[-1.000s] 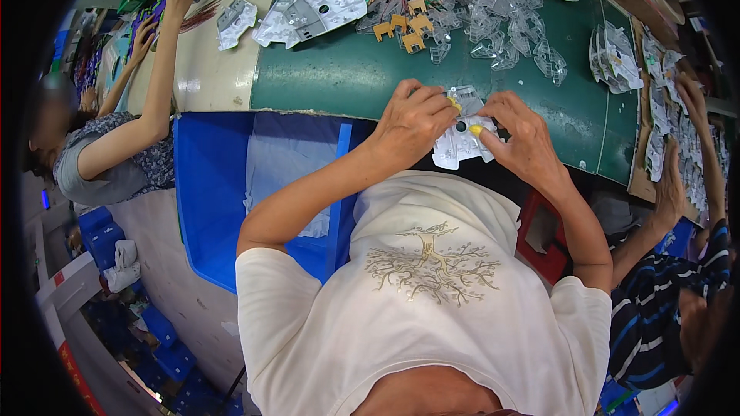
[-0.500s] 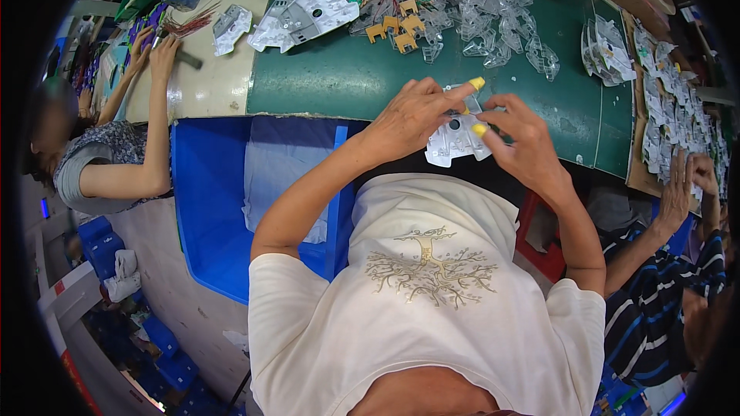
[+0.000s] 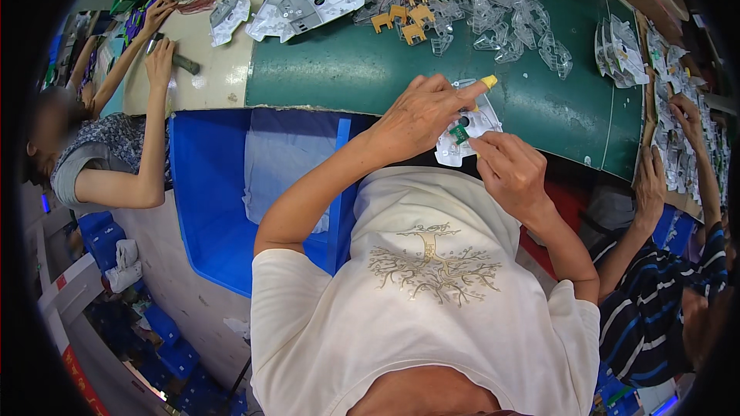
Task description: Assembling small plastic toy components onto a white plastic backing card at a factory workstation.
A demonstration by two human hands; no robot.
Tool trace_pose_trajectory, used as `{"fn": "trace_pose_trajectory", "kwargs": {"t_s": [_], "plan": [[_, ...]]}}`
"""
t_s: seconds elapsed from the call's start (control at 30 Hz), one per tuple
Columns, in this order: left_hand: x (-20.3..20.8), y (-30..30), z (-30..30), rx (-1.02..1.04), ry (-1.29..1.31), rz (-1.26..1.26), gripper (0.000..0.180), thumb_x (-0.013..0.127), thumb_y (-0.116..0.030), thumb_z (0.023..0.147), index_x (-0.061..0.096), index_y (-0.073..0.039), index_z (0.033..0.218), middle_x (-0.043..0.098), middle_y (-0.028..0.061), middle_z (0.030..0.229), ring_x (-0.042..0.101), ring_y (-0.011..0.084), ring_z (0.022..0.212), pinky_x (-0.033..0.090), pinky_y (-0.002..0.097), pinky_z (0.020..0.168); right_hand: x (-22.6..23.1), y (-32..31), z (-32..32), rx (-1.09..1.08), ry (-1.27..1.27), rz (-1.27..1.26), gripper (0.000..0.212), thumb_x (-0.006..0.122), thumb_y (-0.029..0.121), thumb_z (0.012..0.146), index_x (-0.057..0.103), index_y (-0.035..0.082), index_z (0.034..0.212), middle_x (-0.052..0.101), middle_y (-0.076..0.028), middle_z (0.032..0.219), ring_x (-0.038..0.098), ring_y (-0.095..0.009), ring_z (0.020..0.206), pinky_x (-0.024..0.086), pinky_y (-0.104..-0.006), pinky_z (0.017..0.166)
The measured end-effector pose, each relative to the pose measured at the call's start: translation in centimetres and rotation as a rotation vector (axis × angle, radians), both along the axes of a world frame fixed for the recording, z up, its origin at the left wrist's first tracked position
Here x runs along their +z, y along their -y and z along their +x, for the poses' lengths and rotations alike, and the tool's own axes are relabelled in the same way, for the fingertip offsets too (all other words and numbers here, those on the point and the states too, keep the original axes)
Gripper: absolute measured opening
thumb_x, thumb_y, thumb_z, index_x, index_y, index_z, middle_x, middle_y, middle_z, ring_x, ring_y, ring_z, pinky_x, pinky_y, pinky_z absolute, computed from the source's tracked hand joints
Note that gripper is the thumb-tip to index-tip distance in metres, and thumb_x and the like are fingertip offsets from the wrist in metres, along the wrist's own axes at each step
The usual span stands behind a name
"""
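My left hand is closed on a whitish moulded plastic housing, held at the table's front edge above my lap. A yellow cover sits on one of its fingertips, which points away to the right. On the housing's face a small green circuit board shows beside a dark round hole. My right hand has its thumb and fingers pinched together at the board's right edge. Its fingers partly hide the near right side of the housing.
On the green table lie larger white-grey housings, orange plastic pieces and a heap of clear plastic parts. Stacked housings stand at right. A blue bin is below left. Co-workers' arms reach in at both sides.
My right hand has gone from spread fingers to a pinch lower on the housing. The green circuit board now shows on the housing's face. My left hand keeps its hold.
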State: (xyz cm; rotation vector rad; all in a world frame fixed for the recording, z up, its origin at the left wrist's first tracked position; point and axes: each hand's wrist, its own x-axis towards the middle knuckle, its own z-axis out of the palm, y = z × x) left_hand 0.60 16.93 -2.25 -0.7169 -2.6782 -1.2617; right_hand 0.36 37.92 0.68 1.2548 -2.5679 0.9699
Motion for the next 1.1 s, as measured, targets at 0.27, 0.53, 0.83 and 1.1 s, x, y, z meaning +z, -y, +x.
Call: {"fn": "trace_pose_trajectory", "kwargs": {"t_s": [0.27,0.53,0.83,1.1], "plan": [[-0.1,0.0,0.4,0.014,-0.002,0.023,0.066,0.062,0.000,0.079,0.037,-0.007,0.140,0.067,0.0030,0.105,0.053,0.0253,0.090,0.039,0.0369,0.086,-0.5,-0.6,-0.2,0.021,0.059,-0.044,0.022,0.067,-0.005,0.065,0.066,0.003,0.085,0.063,-0.007,0.084,0.062,-0.022,0.072,0.050,-0.0320,0.058],[-0.7,0.2,0.0,0.010,0.012,0.048,0.064,0.058,0.003,0.081,0.037,-0.006,0.140,0.067,0.0039,0.106,0.052,0.0258,0.089,0.039,0.0376,0.086,0.5,-0.2,-0.3,0.010,0.114,-0.052,0.022,0.068,-0.006,0.064,0.066,0.002,0.084,0.062,-0.007,0.094,0.060,-0.020,0.067,0.048,-0.0312,0.056],[0.4,0.0,0.2,0.060,-0.023,0.067,0.051,0.056,0.005,0.083,0.045,0.000,0.133,0.066,0.0102,0.104,0.053,0.0287,0.085,0.042,0.0385,0.082,-3.3,-2.0,-0.2,-0.308,0.558,-0.322,0.018,0.059,-0.002,0.082,0.054,0.002,0.099,0.061,-0.007,0.071,0.059,-0.011,0.060,0.048,-0.0261,0.055],[14.0,-3.2,5.5,-0.085,-1.227,1.082,0.057,0.073,-0.022,0.079,0.047,-0.009,0.128,0.050,0.0080,0.119,0.049,0.0189,0.101,0.045,0.0276,0.077,0.5,-11.5,-9.2,-0.658,0.325,-0.621,0.015,0.055,-0.004,0.086,0.053,0.003,0.099,0.055,0.002,0.074,0.047,-0.001,0.062,0.037,-0.0172,0.052]]}}
